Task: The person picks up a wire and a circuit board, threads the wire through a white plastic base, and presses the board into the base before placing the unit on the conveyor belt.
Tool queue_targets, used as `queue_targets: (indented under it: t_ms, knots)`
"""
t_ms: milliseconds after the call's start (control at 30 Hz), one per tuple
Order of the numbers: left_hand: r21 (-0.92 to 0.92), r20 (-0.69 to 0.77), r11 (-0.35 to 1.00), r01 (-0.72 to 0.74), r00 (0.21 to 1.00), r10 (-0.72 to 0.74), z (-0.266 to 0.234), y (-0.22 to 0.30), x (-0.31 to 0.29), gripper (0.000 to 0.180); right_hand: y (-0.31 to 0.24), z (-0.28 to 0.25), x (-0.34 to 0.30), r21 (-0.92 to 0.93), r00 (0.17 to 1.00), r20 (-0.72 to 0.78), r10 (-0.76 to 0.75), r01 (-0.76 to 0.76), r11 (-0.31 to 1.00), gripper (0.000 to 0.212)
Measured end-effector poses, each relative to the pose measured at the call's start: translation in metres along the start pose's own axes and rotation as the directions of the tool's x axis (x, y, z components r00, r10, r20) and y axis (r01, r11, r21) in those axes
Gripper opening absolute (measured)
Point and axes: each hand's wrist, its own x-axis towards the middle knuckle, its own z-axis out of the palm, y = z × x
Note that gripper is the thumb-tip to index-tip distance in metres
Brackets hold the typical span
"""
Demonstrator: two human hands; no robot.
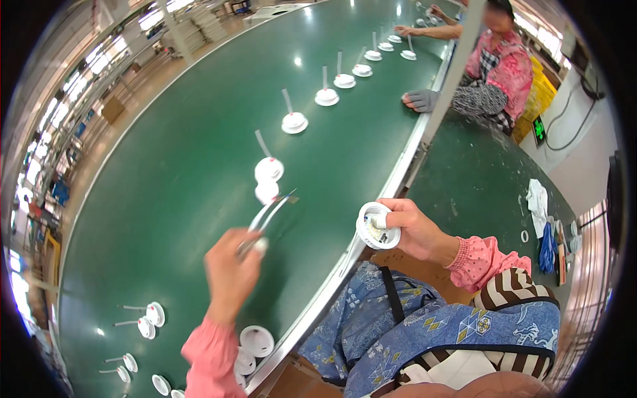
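- The two hands are well apart. The left hand [232,265] grips tweezers [271,213] above the tabletop [186,199]; motion blurs it, and whether the tips pinch anything is impossible to tell.
- The right hand [418,229] is clamped on a white cup [362,229], over the tabletop's right edge. Its thumb reaches inside, hiding part of the pale contents, which are hard to make out.
- Nine stemmed white discs [294,123] can be counted from near the tweezers toward the far end; those beyond blur together.
- One white round piece [267,192] touches the nearest disc, just beside the tweezer tips.
- Near the left edge's lower end lie four more stemmed discs [154,314] and two white caps [160,384], one cut off by the frame.
- Three white lids [257,341] sit beside the left forearm, which partly covers two.
- A pole [458,73] stands in front of a co-worker [497,66], whose gloved hand [421,101] rests at the right edge. Another arm reaches over the far discs.
- Beyond the right edge lie one white cloth [537,205], one blue bag [547,249] and one white ring [524,236].
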Motion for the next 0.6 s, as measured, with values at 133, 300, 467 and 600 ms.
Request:
queue_targets:
  t_ms: [133,300,467,600]
  knots:
    - [-0.143,0.024,0.969,-0.202,0.978,0.207,0.146,0.028,0.109,0.018,-0.026,-0.051,-0.037,0.068,0.993,-0.094,-0.069,0.075,0.995,0.028]
    - [0.063,0.05,0.972,-0.225,0.974,0.222,0.197,0.055,0.184,0.059,-0.032,-0.086,-0.053,0.055,0.991,-0.125,-0.039,0.046,0.997,0.027]
    - [0.112,0.175,0.968,-0.222,0.964,0.201,0.105,0.061,0.11,0.06,-0.005,-0.122,-0.05,0.103,0.983,-0.153,-0.103,0.12,0.988,0.031]
    - [0.358,-0.183,0.916,0.182,0.975,-0.123,-0.046,0.049,-0.026,0.046,0.002,-0.125,-0.042,0.14,0.995,-0.092,0.037,-0.024,0.99,0.032]
